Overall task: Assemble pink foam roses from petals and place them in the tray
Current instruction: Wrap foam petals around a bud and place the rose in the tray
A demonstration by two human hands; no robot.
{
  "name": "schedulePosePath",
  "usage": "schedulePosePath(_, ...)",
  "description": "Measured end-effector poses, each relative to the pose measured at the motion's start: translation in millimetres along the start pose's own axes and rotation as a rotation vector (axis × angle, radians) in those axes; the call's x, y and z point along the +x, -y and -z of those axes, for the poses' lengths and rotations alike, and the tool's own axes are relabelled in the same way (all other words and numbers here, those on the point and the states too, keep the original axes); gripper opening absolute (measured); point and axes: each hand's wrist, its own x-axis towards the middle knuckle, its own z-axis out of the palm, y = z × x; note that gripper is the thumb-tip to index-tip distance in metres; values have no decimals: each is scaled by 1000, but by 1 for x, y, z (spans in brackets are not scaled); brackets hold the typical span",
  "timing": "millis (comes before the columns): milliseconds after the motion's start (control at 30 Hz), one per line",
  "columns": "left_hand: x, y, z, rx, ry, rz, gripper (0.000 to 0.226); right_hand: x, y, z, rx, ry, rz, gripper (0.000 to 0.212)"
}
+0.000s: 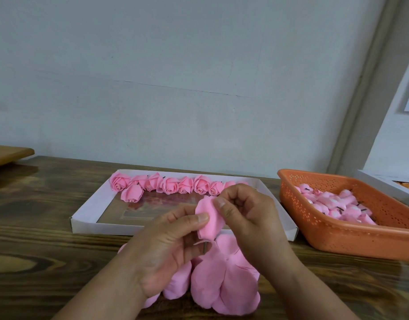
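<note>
Already a row of finished roses [169,185] lines the far side of the white tray [83,212] on the desk [37,227], most of its floor bare. Both hands pinch one half-wrapped bud [209,221] above the petal pile [224,280]: left hand [166,245] holding its base, right hand [242,211] folding a petal. Many cores wait in the orange basket [337,236], so much remains.

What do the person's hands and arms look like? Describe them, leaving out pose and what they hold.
Both hands, the left hand and the right hand, are bare: no gloves, rings, watch or bracelets show. The forearms are bare to the frame's edge, so no sleeve is visible. Fingernails are short and unpainted.
</note>
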Motion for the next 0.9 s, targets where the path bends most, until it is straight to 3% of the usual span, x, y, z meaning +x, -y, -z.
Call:
schedulePosePath(133, 2, -3, 2, -29, -27, -51, 34, 2, 1, 11, 60, 107, -30, 20)
schedulePosePath(300, 1, -3, 2, -45, 29, -57, 20, 1, 3, 11, 150, 114, -50, 23)
schedulePosePath(500, 1, -2, 3, -57, 11, -63, 28, -1, 7, 10, 111, 140, -42, 21)
schedulePosePath(733, -2, -4, 1, 22, 88, -74, 30, -2, 12, 8, 186, 116, -95, 17)
schedulePosePath(900, -1, -2, 0, 69, 73, -87, 25, -5, 16, 3, -13, 1, -23, 29)
